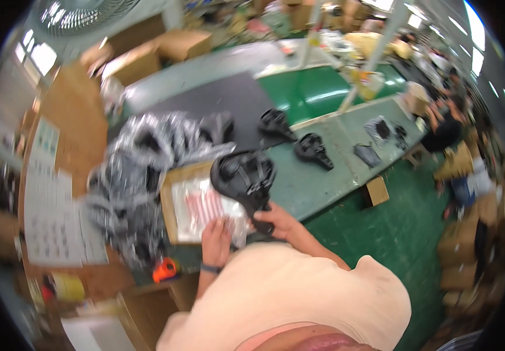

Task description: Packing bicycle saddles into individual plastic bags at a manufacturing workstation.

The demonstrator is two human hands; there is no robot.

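Observation:
My right hand [280, 222] grips a black bicycle saddle [244, 175] by its narrow nose; the underside with its rails faces up. My left hand [216, 240] is closed on a clear plastic bag [239, 231], just left of the saddle's nose. Beneath that hand stands an open shallow cardboard box [169, 215] holding clear plastic bags with red and white stripes [203, 205]. The saddle's wide end hangs over the box's right edge. On the bench beyond lie two more black saddles, a farther one [274, 123] and a nearer one [313, 149].
Plastic-wrapped black saddles [132, 169] are heaped left of the box. An orange tape dispenser [165, 269] lies near the bench's front edge. A brown board with paper sheets [50, 205] stands at left. Farther right along the bench [337, 181], a person [444, 126] sits.

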